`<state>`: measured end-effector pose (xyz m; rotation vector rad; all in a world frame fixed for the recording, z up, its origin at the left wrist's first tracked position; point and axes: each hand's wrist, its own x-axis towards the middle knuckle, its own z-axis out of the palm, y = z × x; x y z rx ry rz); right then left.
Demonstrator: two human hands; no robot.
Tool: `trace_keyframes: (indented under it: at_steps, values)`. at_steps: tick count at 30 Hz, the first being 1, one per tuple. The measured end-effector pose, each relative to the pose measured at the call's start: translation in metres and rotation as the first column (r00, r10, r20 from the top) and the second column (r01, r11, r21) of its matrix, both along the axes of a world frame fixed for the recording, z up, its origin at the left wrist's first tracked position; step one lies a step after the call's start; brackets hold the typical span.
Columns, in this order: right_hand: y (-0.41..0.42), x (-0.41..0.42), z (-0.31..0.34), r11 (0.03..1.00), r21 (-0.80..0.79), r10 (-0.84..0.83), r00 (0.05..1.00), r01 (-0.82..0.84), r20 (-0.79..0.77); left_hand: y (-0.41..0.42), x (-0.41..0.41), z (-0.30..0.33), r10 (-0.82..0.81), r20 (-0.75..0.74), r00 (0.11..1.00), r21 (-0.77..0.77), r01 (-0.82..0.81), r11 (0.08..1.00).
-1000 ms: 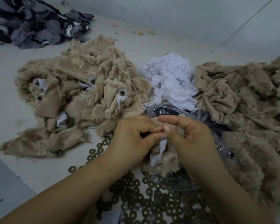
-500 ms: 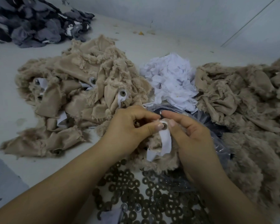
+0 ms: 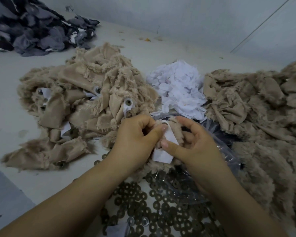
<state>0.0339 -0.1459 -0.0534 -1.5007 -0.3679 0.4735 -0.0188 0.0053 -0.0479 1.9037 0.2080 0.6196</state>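
Observation:
Both hands work on one small piece of tan plush fabric [image 3: 175,132] with a white strip [image 3: 163,152] fixed to it. My left hand [image 3: 135,141] grips the piece, its thumb pressing the top of the strip near a small round fitting. My right hand [image 3: 193,146] holds the piece from the right, with its thumb pressing on the lower half of the white strip. Much of the plush piece is hidden under my fingers.
A heap of tan plush pieces with plastic eyes and white strips [image 3: 85,103] lies to the left, and a second tan heap [image 3: 256,120] to the right. White strips [image 3: 179,86] are piled behind. Several dark washers [image 3: 154,202] lie in front, a plastic bag [image 3: 225,151] lies under my right hand, and grey fabric [image 3: 34,28] sits far left.
The hands have lifted the plush piece slightly away from me. The right thumb slid from the round fitting down the white strip, which now shows flat and longer. The camera moved closer.

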Motion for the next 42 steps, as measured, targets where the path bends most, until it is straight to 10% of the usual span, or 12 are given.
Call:
trace_keyframes:
  at_steps: [9,13,17,26,31,35,38,42]
  values:
    - [0.001,0.0,0.003,0.994,0.106,0.033,0.992,-0.021,-0.121,0.004,0.006,0.0,0.148,0.049,0.988,0.145,-0.153,0.978]
    - [0.002,-0.003,0.004,0.981,0.19,0.07,0.985,-0.039,-0.16,0.001,0.001,0.004,-0.121,0.036,0.992,0.029,0.12,0.992]
    - [0.002,-0.001,0.003,0.977,0.213,0.014,0.985,0.023,-0.172,0.008,-0.003,0.007,-0.292,-0.074,0.953,0.265,0.301,0.916]
    - [0.007,-0.004,-0.007,0.974,0.018,0.225,0.973,-0.226,0.059,0.008,0.005,0.03,-0.224,0.233,0.946,0.456,0.097,0.885]
    - [0.007,-0.008,-0.006,0.983,-0.179,0.065,0.978,-0.029,0.198,0.045,0.03,0.038,-0.134,0.421,0.897,0.764,-0.271,0.585]
    - [0.006,-0.009,-0.001,0.957,-0.268,0.021,0.889,0.115,0.457,0.079,0.047,0.034,0.156,-0.008,0.988,0.987,-0.017,0.159]
    - [0.003,-0.007,0.001,0.921,-0.294,-0.005,0.765,0.254,0.644,0.083,0.046,0.02,0.32,-0.428,0.846,0.891,0.335,0.307]
    - [-0.008,0.009,0.007,0.841,-0.298,-0.055,0.62,0.451,0.782,0.062,0.048,0.013,0.156,-0.204,0.967,0.921,0.135,0.365]
